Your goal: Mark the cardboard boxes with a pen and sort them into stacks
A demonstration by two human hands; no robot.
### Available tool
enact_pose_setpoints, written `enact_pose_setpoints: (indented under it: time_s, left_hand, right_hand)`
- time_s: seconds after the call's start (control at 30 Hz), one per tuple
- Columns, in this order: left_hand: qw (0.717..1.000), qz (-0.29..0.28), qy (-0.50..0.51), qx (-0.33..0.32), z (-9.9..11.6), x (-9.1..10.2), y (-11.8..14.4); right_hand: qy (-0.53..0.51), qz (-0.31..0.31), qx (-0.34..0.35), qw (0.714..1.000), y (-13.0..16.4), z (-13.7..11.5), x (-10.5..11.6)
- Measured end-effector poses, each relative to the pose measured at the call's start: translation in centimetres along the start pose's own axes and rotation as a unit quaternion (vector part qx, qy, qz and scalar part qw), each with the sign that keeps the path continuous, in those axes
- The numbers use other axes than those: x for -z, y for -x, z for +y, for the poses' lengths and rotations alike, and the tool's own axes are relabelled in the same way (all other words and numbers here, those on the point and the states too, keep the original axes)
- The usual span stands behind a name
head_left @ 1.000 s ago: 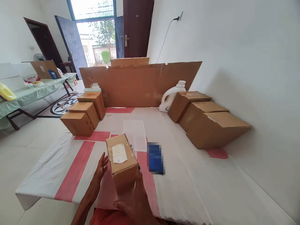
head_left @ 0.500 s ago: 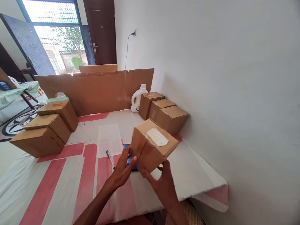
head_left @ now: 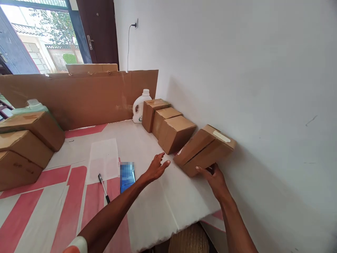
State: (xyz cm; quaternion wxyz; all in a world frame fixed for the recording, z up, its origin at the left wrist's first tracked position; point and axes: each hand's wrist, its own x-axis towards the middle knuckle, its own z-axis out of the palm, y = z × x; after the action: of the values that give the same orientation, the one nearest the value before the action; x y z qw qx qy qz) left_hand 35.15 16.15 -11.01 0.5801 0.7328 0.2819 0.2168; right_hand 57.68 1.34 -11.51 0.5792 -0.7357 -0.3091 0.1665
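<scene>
The box [head_left: 204, 149], held up before, now rests against the wall, right hand [head_left: 214, 177] gripping it; left hand [head_left: 156, 168] spread, off it.

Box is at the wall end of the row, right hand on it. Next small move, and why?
Probably ease the labelled box flat and let go: it sits tilted by the wall, next to the row of three boxes, with only the right hand touching it; the left hand hovers open.

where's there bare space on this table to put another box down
Bare cloth lies between the phone and the tilted box, and behind the paper up to the cardboard sheet. The wall side is crowded with boxes.
</scene>
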Motion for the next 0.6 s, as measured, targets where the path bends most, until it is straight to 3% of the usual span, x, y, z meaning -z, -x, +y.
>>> enact_pose_setpoints:
  time_s: [0.17, 0.4, 0.6]
  left_hand:
    - [0.999, 0.025, -0.011, 0.037, -1.9, 2.2, 0.5]
    - [0.999, -0.002, 0.001, 0.035, -1.2, 0.9, 1.0]
    - [0.999, -0.034, -0.003, 0.032, -0.6, 1.2, 5.3]
  right_hand:
    - [0.018, -0.027, 0.011, 0.999, -3.8, 0.3, -0.5]
    - [0.14, -0.011, -0.017, 0.99, -5.7, 1.8, 0.3]
    - [0.15, -0.023, -0.003, 0.988, -5.9, 2.5, -0.7]
